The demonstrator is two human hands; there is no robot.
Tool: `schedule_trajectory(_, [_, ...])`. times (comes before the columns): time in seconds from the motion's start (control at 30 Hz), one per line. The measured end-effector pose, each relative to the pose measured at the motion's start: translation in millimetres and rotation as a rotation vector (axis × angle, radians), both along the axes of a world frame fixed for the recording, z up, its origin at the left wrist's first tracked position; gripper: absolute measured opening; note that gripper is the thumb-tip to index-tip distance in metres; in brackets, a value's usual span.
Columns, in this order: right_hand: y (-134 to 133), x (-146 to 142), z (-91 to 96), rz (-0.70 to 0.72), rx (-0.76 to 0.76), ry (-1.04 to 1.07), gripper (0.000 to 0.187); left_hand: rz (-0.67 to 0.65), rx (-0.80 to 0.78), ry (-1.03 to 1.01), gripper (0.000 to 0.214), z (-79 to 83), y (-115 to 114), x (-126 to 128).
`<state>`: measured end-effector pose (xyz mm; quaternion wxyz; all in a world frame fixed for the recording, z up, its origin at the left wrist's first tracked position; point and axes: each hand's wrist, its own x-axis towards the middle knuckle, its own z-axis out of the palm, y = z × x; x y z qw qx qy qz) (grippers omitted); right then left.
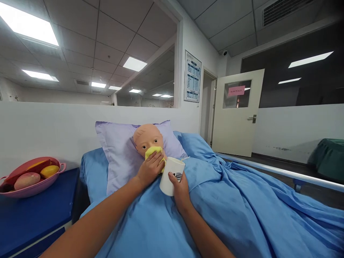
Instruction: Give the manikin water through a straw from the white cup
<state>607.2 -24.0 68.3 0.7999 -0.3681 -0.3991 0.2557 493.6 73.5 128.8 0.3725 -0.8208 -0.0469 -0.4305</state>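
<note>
A bald manikin (147, 136) lies in the bed, its head on a lilac pillow (120, 154). With my left hand (152, 168) I press a folded yellow cloth (153, 149) over its mouth and chin, fingers closed on the fabric. My right hand (181, 188) is wrapped round a white cup (170, 177) with a black striped mark, held slightly tilted just beside the left hand. A thin pale stick, perhaps a straw, shows at the cup's rim. The manikin's body is hidden under a blue quilt (215, 200).
At the left, a pink basket (34, 190) of fruit stands on a blue bedside cabinet (48, 215). A pale bed rail (268, 170) runs along the far right side. Beyond it are an open door (236, 125) and a dark green covered object (329, 157).
</note>
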Motion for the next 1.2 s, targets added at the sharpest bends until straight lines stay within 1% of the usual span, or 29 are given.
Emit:
schedule_trajectory(0.1, [2, 0, -2.8, -0.018, 0.006, -0.045, 0.051, -0.045, -0.046, -0.001, 0.023, -15.5, 3, -5])
schedule_trajectory(0.2, [0, 0, -3.0, -0.010, -0.031, -0.035, 0.053, -0.071, -0.102, 0.007, 0.021, -26.0, 2, -17])
schedule_trajectory(0.3, [-2, -1, -1.3, 0.001, -0.054, -0.020, 0.055, -0.085, -0.177, 0.020, 0.022, -32.9, 0, -35])
schedule_trajectory(0.37, [-2, -1, -1.0, -0.013, -0.052, -0.032, 0.056, -0.101, -0.227, 0.015, 0.025, -32.9, -2, -46])
schedule_trajectory(0.43, [-2, 0, -1.5, -0.022, -0.051, -0.042, 0.056, -0.125, -0.238, -0.008, 0.029, -27.1, -6, -53])
schedule_trajectory(0.53, [-1, 1, -2.5, -0.007, -0.060, -0.046, 0.058, -0.187, -0.218, -0.051, 0.034, -8.3, -16, -50])
schedule_trajectory(0.6, [-1, 0, -2.2, 0.002, -0.032, -0.054, 0.058, -0.219, -0.197, -0.058, 0.033, 6.9, -21, -39])
schedule_trajectory(0.67, [-1, 0, -0.9, 0.009, 0.009, -0.056, 0.058, -0.212, -0.152, -0.050, 0.029, 19.5, -22, -25])
schedule_trajectory(0.73, [-1, 0, 0.6, 0.005, 0.013, -0.025, 0.057, -0.157, -0.098, -0.040, 0.026, 26.0, -19, -11])
schedule_trajectory(0.77, [-1, 0, 1.2, 0.005, 0.000, -0.007, 0.056, -0.125, -0.078, -0.038, 0.025, 26.3, -17, -6])
schedule_trajectory(0.83, [-1, 0, 1.7, -0.008, -0.023, 0.027, 0.054, -0.072, -0.065, -0.038, 0.024, 21.3, -11, 0])
schedule_trajectory(0.93, [-1, -1, 1.5, -0.020, -0.019, 0.037, 0.054, -0.056, -0.073, -0.025, 0.024, 4.5, -6, -1])
schedule_trajectory(1.07, [-5, -3, 1.9, -0.007, -0.042, 0.021, 0.057, -0.106, -0.117, -0.018, 0.021, -18.8, -3, -19])
schedule_trajectory(1.13, [-6, -3, 2.4, -0.004, -0.054, 0.015, 0.058, -0.140, -0.163, -0.034, 0.021, -26.4, -2, -32])
schedule_trajectory(1.2, [-5, -3, 2.2, -0.017, -0.069, 0.015, 0.058, -0.171, -0.198, -0.046, 0.022, -29.5, -4, -43])
